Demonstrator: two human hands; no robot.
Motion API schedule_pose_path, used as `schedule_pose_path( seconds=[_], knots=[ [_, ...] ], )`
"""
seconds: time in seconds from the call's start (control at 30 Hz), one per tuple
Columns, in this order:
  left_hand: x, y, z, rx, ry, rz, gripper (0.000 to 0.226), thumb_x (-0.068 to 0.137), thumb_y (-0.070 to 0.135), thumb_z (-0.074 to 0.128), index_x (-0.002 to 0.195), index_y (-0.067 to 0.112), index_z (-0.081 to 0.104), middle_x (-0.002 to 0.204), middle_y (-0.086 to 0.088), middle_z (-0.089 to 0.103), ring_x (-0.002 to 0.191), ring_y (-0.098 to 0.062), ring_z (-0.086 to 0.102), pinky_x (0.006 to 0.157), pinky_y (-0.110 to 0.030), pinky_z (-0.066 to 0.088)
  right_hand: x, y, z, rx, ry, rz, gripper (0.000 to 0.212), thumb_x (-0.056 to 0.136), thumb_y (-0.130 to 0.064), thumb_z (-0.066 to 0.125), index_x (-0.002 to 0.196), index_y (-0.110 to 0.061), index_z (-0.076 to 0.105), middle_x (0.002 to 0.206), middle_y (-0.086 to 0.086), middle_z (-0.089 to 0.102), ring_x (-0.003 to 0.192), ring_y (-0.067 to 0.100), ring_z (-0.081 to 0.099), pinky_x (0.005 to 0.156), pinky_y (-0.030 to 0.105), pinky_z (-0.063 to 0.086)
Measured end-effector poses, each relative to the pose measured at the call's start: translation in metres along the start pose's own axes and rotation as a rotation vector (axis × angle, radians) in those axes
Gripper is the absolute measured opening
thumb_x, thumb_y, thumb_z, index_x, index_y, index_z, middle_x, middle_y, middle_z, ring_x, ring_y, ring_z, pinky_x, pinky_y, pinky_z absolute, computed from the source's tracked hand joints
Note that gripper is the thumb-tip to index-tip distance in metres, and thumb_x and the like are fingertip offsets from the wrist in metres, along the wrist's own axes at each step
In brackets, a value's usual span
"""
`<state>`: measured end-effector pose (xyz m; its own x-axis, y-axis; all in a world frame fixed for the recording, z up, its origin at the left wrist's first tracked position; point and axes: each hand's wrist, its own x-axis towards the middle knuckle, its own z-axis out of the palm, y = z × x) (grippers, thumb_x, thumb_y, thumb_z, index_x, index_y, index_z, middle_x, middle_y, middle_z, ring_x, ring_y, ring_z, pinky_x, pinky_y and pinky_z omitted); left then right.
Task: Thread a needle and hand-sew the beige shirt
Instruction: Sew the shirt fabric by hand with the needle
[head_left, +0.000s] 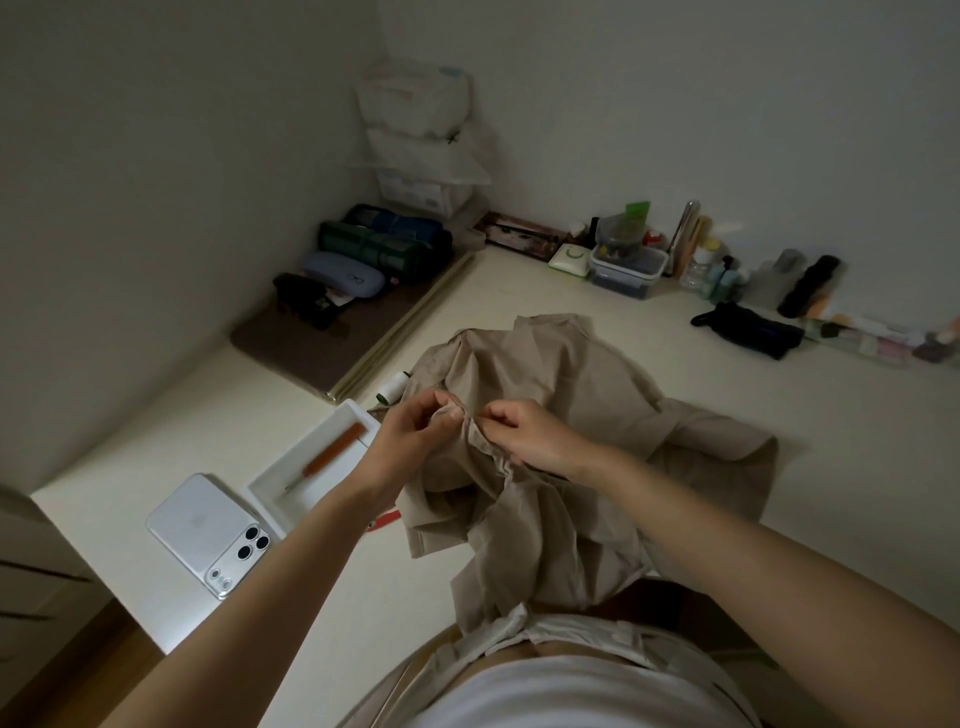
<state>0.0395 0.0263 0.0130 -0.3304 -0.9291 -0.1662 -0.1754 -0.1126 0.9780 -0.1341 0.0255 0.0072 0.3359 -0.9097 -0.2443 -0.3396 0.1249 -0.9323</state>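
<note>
Beige shirt (561, 374) edge pinched at frame centre by left hand (415, 441) and right hand (530, 436), fingertips close together, likely holding fold taut for stitching. Needle not discernible. Garment bunched on table (753, 395), trailing to lap. Thread spool (393, 387) just left, within reach.

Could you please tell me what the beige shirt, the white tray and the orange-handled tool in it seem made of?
The beige shirt looks like thin, matt woven cloth, perhaps cotton: it crumples into soft folds. The white tray seems smooth rigid plastic, given its straight walls. The tool appears to have an orange plastic handle and a thin metal shank, though too small to be sure.
</note>
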Motion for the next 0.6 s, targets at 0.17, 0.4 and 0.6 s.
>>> schedule_pose_path(
  seconds=[0.17, 0.4, 0.6],
  knots=[
    [0.003, -0.003, -0.006, -0.006, 0.072, -0.038, 0.017, 0.097, 0.018, 0.053, 0.096, 0.003, 0.06, 0.095, -0.018, 0.062, 0.089, -0.027, 0.059, 0.091, -0.044, 0.049, 0.004, 0.025, -0.019, -0.186, 0.041, 0.042, 0.023, 0.095, -0.017, 0.055, 0.073, -0.011, 0.059, 0.073, 0.012, 0.058, 0.069, 0.014, 0.052, 0.067, 0.023, 0.04],
    [0.006, -0.006, -0.005, 0.031, 0.081, -0.086, 0.016, 0.096, 0.019, 0.054, 0.092, 0.006, 0.062, 0.09, -0.011, 0.063, 0.087, -0.021, 0.06, 0.085, -0.035, 0.049, 0.01, 0.042, -0.063, -0.517, 0.252, 0.177, 0.026, 0.097, -0.027, 0.051, 0.091, -0.009, 0.068, 0.093, 0.004, 0.067, 0.088, 0.019, 0.061, 0.075, 0.027, 0.042],
    [0.015, -0.001, 0.009, 0.168, 0.123, -0.095, 0.014, 0.094, 0.025, 0.056, 0.093, 0.014, 0.063, 0.092, -0.002, 0.064, 0.087, -0.014, 0.061, 0.072, -0.017, 0.046, 0.011, 0.011, -0.041, -0.571, 0.319, -0.009, 0.035, 0.102, -0.033, 0.035, 0.112, -0.014, 0.062, 0.11, 0.005, 0.056, 0.11, 0.022, 0.05, 0.095, 0.033, 0.039]
  ],
)
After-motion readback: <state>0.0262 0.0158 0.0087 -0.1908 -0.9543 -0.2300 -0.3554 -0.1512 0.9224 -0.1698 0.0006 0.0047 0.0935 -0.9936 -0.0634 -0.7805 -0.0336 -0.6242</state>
